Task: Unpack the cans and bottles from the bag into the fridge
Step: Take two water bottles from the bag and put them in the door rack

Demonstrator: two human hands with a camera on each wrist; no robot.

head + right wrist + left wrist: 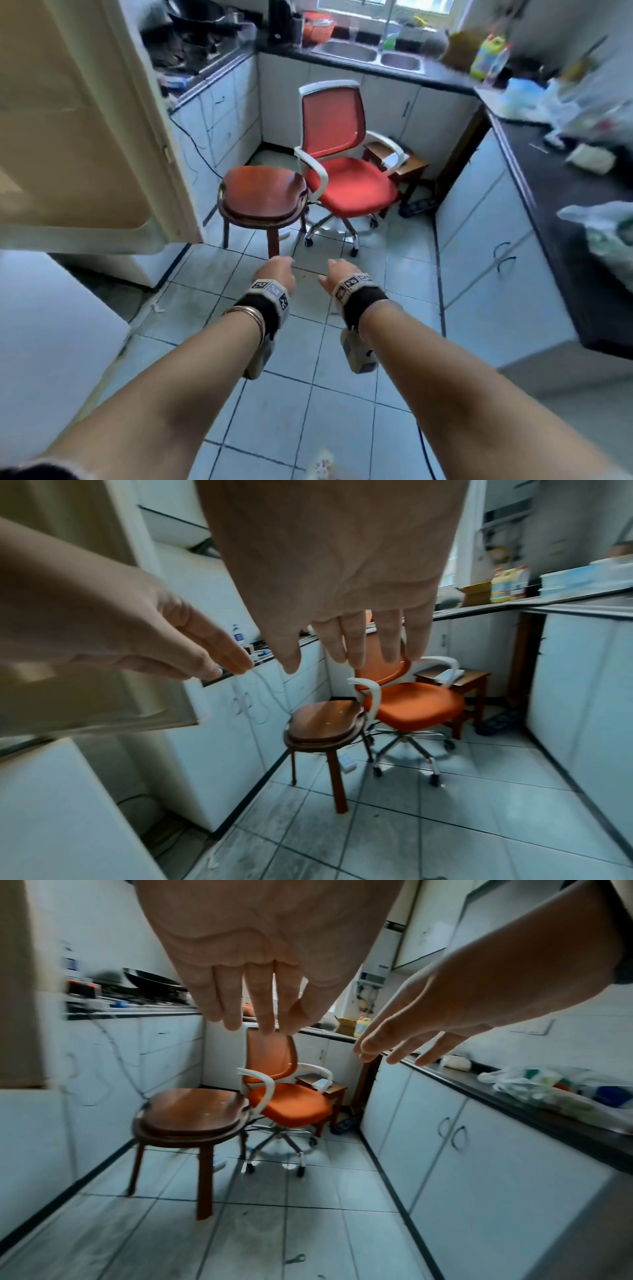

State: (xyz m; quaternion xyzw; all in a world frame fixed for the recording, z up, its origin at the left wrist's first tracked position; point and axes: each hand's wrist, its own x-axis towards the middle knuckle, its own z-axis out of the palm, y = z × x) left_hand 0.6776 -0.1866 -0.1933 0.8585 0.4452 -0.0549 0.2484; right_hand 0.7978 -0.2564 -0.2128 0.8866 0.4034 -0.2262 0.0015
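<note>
Both my hands hang empty over the tiled floor, fingers straight and relaxed. In the head view my left hand point(277, 270) and right hand point(337, 274) are side by side, just short of the stool. The left wrist view shows the left hand's fingers point(253, 1010) pointing down with the right hand point(407, 1039) beside them. The right wrist view shows the right hand point(363, 642) and the left hand point(209, 653). A translucent plastic bag point(606, 236) with coloured items inside lies on the right counter point(544, 1093). The cream fridge door point(85, 130) stands open at my left.
A brown wooden stool point(263, 195) and a red office chair point(346, 171) stand ahead on the floor. White cabinets line both sides under dark counters point(582, 212). A double sink point(370, 54) is at the back. The white lower fridge front point(51, 342) is at near left.
</note>
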